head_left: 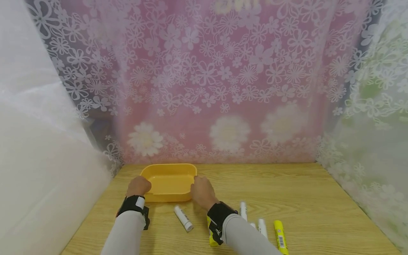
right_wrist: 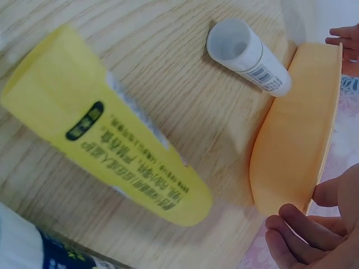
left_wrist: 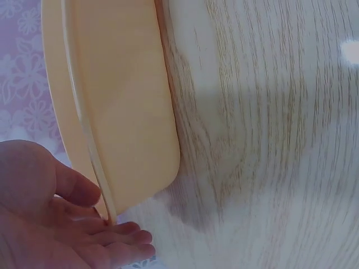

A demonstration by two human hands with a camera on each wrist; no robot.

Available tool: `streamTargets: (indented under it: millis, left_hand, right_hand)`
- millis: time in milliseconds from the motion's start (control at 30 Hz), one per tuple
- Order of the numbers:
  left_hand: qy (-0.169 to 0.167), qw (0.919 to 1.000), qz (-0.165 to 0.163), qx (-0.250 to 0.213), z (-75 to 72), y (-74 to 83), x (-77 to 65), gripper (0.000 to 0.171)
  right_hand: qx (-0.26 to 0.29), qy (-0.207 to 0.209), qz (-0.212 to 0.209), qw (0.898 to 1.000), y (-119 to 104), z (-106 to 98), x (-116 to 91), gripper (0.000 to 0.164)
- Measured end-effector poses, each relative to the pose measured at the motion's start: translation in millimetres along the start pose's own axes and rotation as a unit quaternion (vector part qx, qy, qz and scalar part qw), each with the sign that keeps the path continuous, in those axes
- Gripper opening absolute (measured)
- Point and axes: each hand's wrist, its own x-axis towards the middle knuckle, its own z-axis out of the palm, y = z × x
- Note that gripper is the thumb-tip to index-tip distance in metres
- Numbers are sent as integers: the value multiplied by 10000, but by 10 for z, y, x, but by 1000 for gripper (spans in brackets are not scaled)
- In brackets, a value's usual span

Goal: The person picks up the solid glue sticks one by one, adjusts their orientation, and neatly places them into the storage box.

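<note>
A shallow yellow plastic tray (head_left: 169, 197) stands on the wooden table near the back, its inside bare. My left hand (head_left: 138, 186) grips the tray's left end, with the thumb at the inner side of the rim and fingers beneath, as the left wrist view shows. At the opposite end, my right hand (head_left: 203, 192) pinches the rim between thumb and curled fingers. A white glue stick (head_left: 183, 218) lies just in front of the tray. Below my right wrist is a yellow glue stick (right_wrist: 112, 134), partly hidden by the wrist strap in the head view.
More glue sticks lie right of my right forearm: white ones (head_left: 243, 211) (head_left: 262, 227) and a yellow one (head_left: 280, 236). A flowered pink curtain (head_left: 223, 88) hangs behind the table (head_left: 271, 184), with pale sheets at both sides.
</note>
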Motion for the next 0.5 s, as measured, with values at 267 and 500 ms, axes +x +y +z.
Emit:
streamTargets:
  millis: [267, 500]
  left_hand:
    - [-123, 9980, 543, 303, 18, 34, -6, 33]
    - [-267, 9946, 804, 604, 61, 167, -34, 31]
  right_hand:
    - [396, 18, 81, 9992, 175, -70, -31, 23]
    - [750, 305, -96, 9967, 375, -205, -73, 32]
